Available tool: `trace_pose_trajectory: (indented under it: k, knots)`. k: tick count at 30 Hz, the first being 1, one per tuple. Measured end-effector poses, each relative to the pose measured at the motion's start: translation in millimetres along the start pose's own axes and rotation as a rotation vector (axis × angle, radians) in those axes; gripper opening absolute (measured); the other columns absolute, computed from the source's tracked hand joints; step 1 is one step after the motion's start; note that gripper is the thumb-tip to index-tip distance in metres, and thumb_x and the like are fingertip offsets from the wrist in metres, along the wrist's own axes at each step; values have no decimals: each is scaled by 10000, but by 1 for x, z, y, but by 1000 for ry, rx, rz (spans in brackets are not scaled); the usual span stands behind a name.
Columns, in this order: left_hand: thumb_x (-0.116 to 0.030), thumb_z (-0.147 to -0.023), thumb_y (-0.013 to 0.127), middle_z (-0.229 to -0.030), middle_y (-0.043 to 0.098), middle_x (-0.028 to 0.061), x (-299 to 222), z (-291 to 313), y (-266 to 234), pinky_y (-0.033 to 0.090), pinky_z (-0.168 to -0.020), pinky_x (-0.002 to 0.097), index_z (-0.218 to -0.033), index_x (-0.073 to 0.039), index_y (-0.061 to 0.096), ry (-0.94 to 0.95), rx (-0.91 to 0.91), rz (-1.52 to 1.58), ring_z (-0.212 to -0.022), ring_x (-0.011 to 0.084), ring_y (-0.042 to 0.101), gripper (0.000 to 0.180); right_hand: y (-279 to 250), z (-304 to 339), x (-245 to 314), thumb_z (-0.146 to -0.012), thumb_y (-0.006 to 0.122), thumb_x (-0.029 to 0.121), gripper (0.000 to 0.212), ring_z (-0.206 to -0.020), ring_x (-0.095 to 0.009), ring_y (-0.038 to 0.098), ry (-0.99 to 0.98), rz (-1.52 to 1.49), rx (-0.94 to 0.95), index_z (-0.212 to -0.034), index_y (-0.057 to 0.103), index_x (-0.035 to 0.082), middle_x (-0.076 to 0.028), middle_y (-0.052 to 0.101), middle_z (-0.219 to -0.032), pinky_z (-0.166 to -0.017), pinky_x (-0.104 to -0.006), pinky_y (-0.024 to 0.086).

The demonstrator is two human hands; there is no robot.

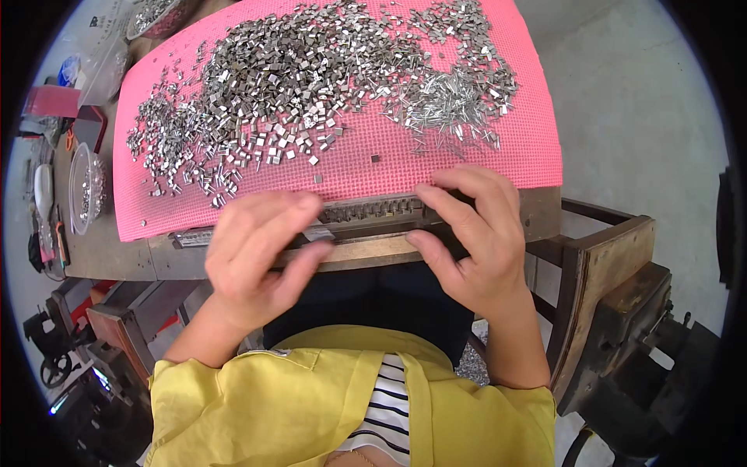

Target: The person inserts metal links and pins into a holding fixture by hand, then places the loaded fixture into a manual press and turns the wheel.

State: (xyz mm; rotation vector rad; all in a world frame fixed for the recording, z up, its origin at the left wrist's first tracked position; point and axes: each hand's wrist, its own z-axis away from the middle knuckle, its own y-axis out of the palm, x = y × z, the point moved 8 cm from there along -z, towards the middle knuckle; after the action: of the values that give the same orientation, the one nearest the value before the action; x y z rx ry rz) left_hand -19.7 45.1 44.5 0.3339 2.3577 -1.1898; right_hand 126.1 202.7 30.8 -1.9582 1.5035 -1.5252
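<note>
Pink mesh matting (482,148) covers the wooden counter (109,249), and it's heaped with small shiny metal pieces (303,86): square bits piled thick through the middle, thin pins (451,105) bunched toward the right side.

Over at the far left edge, a clear plastic tub (82,191) stands on the bare counter with more metal bits inside, beside a dark red box (89,124) and a few hand tools too small to make out. Higher up, a plastic bag (105,66) and a round container (156,15) of the same silvery parts sit at the mat's top left corner.

Now the left hand (257,249): it's hovering at the near edge of the mat, palm down, fingers (299,261) loosely together and curled inward, tips resting on a long toothed metal rack (366,210) that runs along the counter's front lip. Whether it pinches a piece, I can't tell.

That rack lies between the two hands, just below the pink mat, with a wooden strip (366,253) beneath it.

The right hand (471,233) is on the rack's right end, fingers (447,202) bent over the top and thumb pressing from below: clamped on the rack.

Further right, a dark wooden frame (607,265) and a heavy metal vise-like fixture (646,319) stand beside the counter, on a grey concrete floor (630,101).
</note>
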Motion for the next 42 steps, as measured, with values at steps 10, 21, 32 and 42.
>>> trace_pose_trajectory:
  k: [10, 21, 32, 42]
  knots:
    - [-46, -717, 904, -1002, 796, 83, 12, 25, -13, 510, -748, 327, -1109, -61, 789, 48, -52, -6, -808, 232, 683, 410, 3, 8, -7, -681, 892, 152, 497, -1058, -301, 645, -46, 9, -74, -1154, 747, 102, -54, 694, -1102, -911, -425, 453]
    - [-138, -745, 866, -1007, 806, 47, 3, 38, -15, 450, -658, 326, -937, -136, 816, 208, -86, -47, -819, 190, 664, 198, 1, 14, -5, -649, 911, 126, 438, -978, -276, 658, -90, -3, -138, -1063, 770, 116, -38, 692, -1071, -860, -413, 466]
    - [-52, -722, 877, -1022, 799, 66, 1, 31, -16, 492, -679, 319, -893, -102, 775, 190, -86, -45, -835, 192, 683, 205, 1, 12, -3, -675, 906, 150, 433, -973, -276, 658, -100, 18, -136, -1082, 763, 115, -41, 693, -1078, -859, -421, 464]
    - [19, -727, 852, -907, 783, 77, 33, 19, -33, 534, -710, 326, -928, -49, 773, -179, -59, 31, -774, 236, 708, 226, 12, -9, 22, -764, 848, 226, 438, -999, -284, 623, -84, 181, 83, -1168, 740, 97, -47, 680, -1101, -919, -460, 419]
